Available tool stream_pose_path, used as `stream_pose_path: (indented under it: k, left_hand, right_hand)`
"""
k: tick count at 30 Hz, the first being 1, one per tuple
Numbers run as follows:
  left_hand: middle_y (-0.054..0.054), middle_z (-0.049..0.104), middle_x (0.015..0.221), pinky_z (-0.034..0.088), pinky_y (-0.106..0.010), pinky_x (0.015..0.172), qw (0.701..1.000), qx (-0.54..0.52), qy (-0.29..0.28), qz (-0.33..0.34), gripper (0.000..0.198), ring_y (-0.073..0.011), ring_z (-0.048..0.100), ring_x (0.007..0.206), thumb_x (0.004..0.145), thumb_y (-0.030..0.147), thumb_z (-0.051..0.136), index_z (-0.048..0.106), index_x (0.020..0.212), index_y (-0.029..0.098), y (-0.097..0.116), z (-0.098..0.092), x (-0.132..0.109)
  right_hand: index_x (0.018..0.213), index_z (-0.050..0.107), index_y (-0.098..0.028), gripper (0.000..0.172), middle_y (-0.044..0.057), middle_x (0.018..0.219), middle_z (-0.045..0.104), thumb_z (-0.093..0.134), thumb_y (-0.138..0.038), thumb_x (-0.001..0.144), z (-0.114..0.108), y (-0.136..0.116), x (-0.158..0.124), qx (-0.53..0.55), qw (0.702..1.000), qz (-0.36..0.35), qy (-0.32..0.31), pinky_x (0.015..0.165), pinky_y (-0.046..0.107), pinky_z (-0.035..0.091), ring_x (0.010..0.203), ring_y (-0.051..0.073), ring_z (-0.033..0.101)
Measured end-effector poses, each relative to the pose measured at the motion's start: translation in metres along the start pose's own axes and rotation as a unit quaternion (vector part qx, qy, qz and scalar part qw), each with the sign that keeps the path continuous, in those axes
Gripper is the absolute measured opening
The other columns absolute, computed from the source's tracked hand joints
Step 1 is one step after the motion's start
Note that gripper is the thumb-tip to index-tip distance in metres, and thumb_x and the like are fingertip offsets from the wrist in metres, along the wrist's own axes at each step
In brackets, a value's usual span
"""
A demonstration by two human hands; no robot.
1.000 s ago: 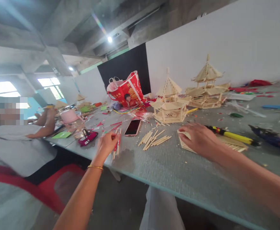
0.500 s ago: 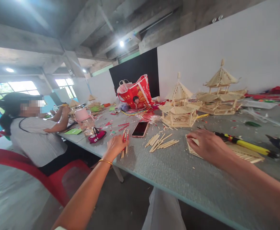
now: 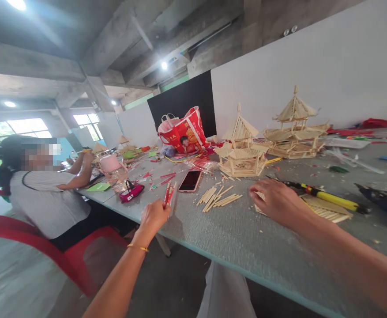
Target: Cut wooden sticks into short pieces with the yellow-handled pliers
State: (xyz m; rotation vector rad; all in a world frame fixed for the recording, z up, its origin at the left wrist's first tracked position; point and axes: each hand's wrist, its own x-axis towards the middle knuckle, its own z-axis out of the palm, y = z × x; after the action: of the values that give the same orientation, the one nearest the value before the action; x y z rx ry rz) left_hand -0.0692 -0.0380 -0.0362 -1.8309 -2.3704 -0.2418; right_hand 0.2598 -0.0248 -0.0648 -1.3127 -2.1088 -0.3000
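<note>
My left hand (image 3: 154, 215) is closed round some red-and-white packaged sticks (image 3: 169, 193) at the table's front edge. Over the near side of a flat stick panel (image 3: 327, 210) lies my right hand (image 3: 272, 196), its fingers curled at the panel's left end; whether they grip it is hidden. Between the hands are loose pale sticks (image 3: 218, 198) in a small pile. A phone (image 3: 190, 181) rests just behind them. Two pavilion models made of sticks stand further back, one in the middle (image 3: 241, 154) and one to the right (image 3: 295, 128).
A yellow-and-black tool (image 3: 334, 197) lies by the panel. At the back is a red bag (image 3: 183, 132); a pink-lidded bottle (image 3: 112, 170) and a purple pouch (image 3: 132, 192) stand left. A person (image 3: 47, 194) sits at the left on a red chair (image 3: 17, 234).
My left hand has moved left and down toward the table edge, the red-and-white sticks now tilted in it. My right hand stays near the panel. The view has shifted slightly.
</note>
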Motion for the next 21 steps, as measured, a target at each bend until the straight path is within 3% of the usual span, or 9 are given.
stream_pose_path:
  k: [3,5,6,9,10,12,14,16,21]
  left_hand:
    - [-0.003,0.064,0.067,0.040,-0.024,0.058,0.990,-0.128,0.056,0.032,0.022,-0.0148,0.059,0.059,0.083,0.030,0.036,0.054,0.076,0.019,-0.007,-0.009,-0.030]
    - [0.002,0.059,0.059,0.039,-0.021,0.053,0.961,-0.255,0.078,0.077,0.023,-0.0102,0.053,0.048,0.085,0.036,0.036,0.048,0.073,0.021,-0.005,-0.009,-0.056]
    - [0.004,0.055,0.055,0.036,-0.020,0.047,0.940,-0.321,0.076,0.093,0.025,-0.0088,0.048,0.042,0.086,0.039,0.036,0.045,0.072,0.021,-0.001,-0.006,-0.069]
    - [0.006,0.048,0.051,0.028,-0.019,0.037,0.870,-0.477,0.010,0.128,0.027,-0.0072,0.038,0.035,0.085,0.044,0.039,0.044,0.071,0.022,0.020,0.012,-0.103]
    - [0.006,0.047,0.050,0.028,-0.019,0.037,0.857,-0.498,-0.010,0.132,0.028,-0.0071,0.037,0.035,0.085,0.045,0.040,0.044,0.070,0.022,0.029,0.019,-0.111]
    - [0.005,0.045,0.050,0.028,-0.019,0.039,0.844,-0.514,-0.027,0.151,0.029,-0.0080,0.037,0.039,0.084,0.046,0.042,0.045,0.069,0.022,0.048,0.031,-0.123]
    - [0.004,0.041,0.050,0.027,-0.020,0.041,0.843,-0.518,0.010,0.146,0.030,-0.0090,0.036,0.043,0.083,0.048,0.042,0.047,0.069,0.021,0.064,0.039,-0.129]
    - [0.005,0.037,0.051,0.025,-0.020,0.042,0.838,-0.530,0.044,0.120,0.032,-0.0094,0.033,0.045,0.083,0.050,0.041,0.047,0.069,0.021,0.077,0.041,-0.130]
    - [0.006,0.029,0.050,0.022,-0.020,0.040,0.821,-0.564,0.029,0.085,0.038,-0.0090,0.025,0.044,0.083,0.054,0.037,0.043,0.067,0.021,0.090,0.037,-0.124]
  right_hand:
    - [0.075,0.064,-0.016,0.026,0.010,0.079,0.066,0.041,-0.026,0.083,-0.004,-0.009,0.002,0.090,0.996,0.028,-0.006,0.074,0.037,0.043,0.078,0.023,0.059]
    - [0.072,0.062,-0.017,0.028,0.007,0.073,0.064,0.044,-0.036,0.083,-0.007,-0.018,0.003,0.251,0.963,0.086,-0.056,0.066,0.034,0.044,0.069,0.019,0.058]
    - [0.071,0.060,-0.017,0.032,0.006,0.070,0.062,0.045,-0.043,0.082,-0.009,-0.024,0.003,0.356,0.922,0.119,-0.091,0.061,0.032,0.045,0.063,0.016,0.057]
    - [0.071,0.057,-0.016,0.042,0.002,0.067,0.058,0.053,-0.057,0.075,-0.013,-0.040,0.003,0.622,0.748,0.173,-0.152,0.050,0.026,0.041,0.053,0.010,0.051]
    - [0.073,0.058,-0.015,0.042,0.001,0.067,0.057,0.057,-0.057,0.073,-0.014,-0.044,0.003,0.667,0.710,0.172,-0.148,0.048,0.024,0.039,0.051,0.009,0.049]
    - [0.076,0.060,-0.015,0.040,-0.001,0.064,0.054,0.062,-0.054,0.070,-0.015,-0.049,0.003,0.714,0.667,0.175,-0.124,0.046,0.022,0.035,0.048,0.007,0.045]
    - [0.072,0.060,-0.015,0.037,-0.003,0.057,0.051,0.066,-0.051,0.069,-0.016,-0.051,0.003,0.719,0.662,0.185,-0.106,0.045,0.022,0.031,0.046,0.006,0.042]
    - [0.062,0.057,-0.015,0.037,-0.004,0.051,0.048,0.067,-0.050,0.067,-0.017,-0.051,0.004,0.696,0.687,0.186,-0.095,0.045,0.023,0.030,0.044,0.006,0.040]
    - [0.052,0.054,-0.017,0.039,-0.003,0.046,0.048,0.066,-0.052,0.067,-0.014,-0.058,0.003,0.642,0.747,0.160,-0.069,0.047,0.025,0.031,0.044,0.007,0.040]
